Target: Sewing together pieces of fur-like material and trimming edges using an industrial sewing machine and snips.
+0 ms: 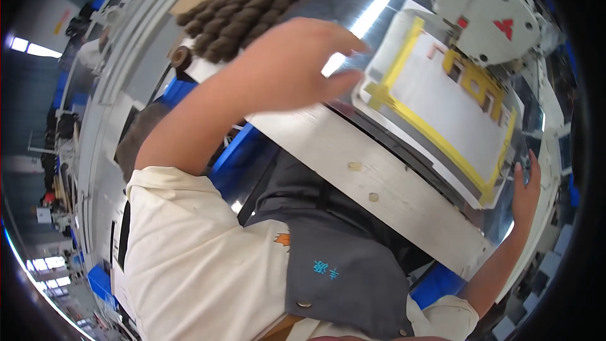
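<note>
A flat white sewing template (435, 101), edged with yellow tape, lies under the sewing machine head (495, 16). Yellow pieces with cut-outs (473, 82) sit along its far side. My left hand (315, 60) hovers at the template's left edge, thumb and fingers apart, slightly smeared by motion, with nothing visible between them. Beyond the template's right end, my right hand (525, 192) has its fingers stretched out near the machine bed; whether they touch it I cannot tell. The needle area is partly hidden by the machine head.
A bundle of thick brown twisted strands (252, 9) lies at the back left, beyond my left forearm. A pale table edge (366, 183) runs between my body and the template. A brown roll (181, 58) stands by the strands, and blue bins (237, 151) show below the table.
</note>
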